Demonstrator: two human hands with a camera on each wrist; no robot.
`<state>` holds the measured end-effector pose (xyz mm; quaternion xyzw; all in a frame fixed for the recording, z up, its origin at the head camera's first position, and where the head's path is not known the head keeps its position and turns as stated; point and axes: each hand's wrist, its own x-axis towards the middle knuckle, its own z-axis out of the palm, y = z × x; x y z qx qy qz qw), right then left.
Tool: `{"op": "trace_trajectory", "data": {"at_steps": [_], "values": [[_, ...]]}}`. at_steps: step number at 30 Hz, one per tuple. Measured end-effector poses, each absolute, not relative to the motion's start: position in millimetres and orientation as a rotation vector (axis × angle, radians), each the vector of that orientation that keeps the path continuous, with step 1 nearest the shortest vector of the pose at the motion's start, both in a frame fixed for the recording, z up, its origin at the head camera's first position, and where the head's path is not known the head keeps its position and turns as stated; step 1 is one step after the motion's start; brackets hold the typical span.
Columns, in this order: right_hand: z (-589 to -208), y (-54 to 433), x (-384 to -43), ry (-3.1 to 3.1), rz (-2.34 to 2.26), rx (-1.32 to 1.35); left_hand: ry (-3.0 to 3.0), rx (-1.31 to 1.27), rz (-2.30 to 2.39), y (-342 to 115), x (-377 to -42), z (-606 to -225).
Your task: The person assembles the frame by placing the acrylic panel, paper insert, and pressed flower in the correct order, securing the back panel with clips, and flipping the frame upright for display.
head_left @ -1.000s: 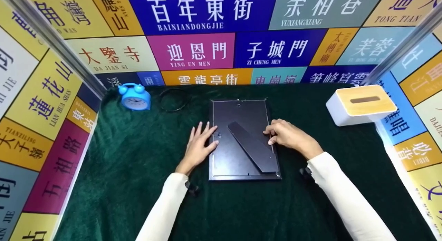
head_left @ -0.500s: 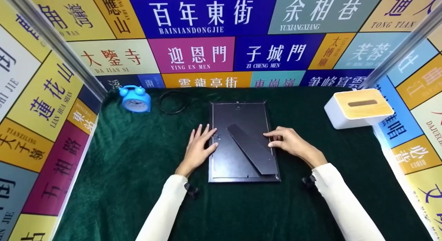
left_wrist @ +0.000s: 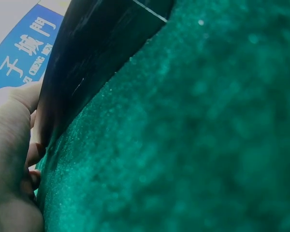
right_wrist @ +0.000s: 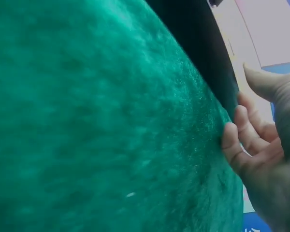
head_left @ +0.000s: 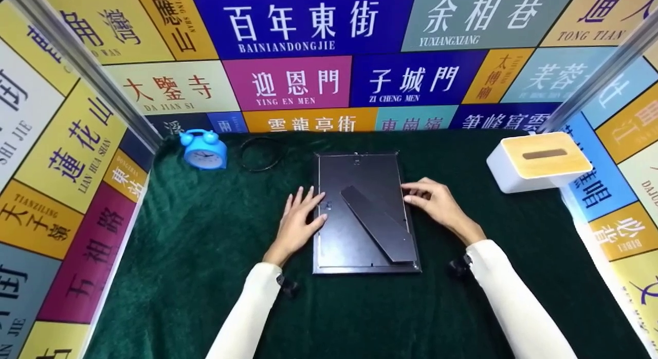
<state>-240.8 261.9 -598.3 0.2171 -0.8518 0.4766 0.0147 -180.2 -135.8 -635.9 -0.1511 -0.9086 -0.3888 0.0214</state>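
Observation:
A black picture frame lies back side up on the green cloth. Its easel-style stand leg slants across the backing, from the middle down to the lower right corner. My left hand rests at the frame's left edge with fingers spread, thumb and index tips over the border. In the left wrist view, the fingers touch the frame's side. My right hand is at the right edge, fingers bent loosely. The right wrist view shows the thumb held apart from the other fingers, beside the frame's side.
A blue twin-bell alarm clock stands at the back left, beside a thin black ring-shaped loop. At the back right is a white tissue box with a wooden lid. Printed panels enclose the back and sides.
My right hand has eased its curl and drawn slightly right and up along the edge, its fingertips now off the backing. My left hand keeps its place, and the frame lies still.

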Motion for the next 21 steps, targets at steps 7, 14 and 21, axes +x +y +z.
{"op": "trace_trajectory", "data": {"at_steps": [7, 14, 21], "values": [[-593, 257, -278, -2.683, 1.387, 0.654, -2.816, -0.456, -1.2, -137, -180, -636], [-587, 253, -310, -2.763, 1.308, 0.689, -2.823, -0.458, -1.198, -136, -180, -635], [-587, 252, -327, -2.78, 1.34, 0.753, -2.832, -0.464, -1.185, -137, -180, -635]]}}
